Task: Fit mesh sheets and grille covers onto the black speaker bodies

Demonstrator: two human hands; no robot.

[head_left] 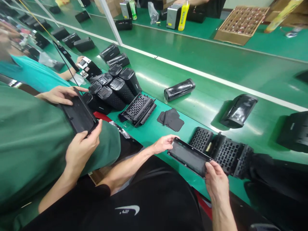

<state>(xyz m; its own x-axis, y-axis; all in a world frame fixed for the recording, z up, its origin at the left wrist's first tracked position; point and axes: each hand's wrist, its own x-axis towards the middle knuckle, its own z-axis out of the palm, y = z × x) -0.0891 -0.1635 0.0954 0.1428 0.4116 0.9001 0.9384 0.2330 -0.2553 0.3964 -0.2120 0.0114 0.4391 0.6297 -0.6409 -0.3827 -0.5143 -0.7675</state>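
I hold a flat black rectangular plastic panel at the near edge of the green table. My left hand pinches its left end, fingers closed on the rim. My right hand grips its lower right corner from below. Just behind the panel lies a row of black perforated grille pieces. A small pile of dark fabric pieces lies beyond my left hand.
A co-worker in a green shirt at my left holds a similar black panel in both hands. A stack of grilles, several black speaker housings, a wrapped speaker and another lie on the table. A cardboard tray stands far back.
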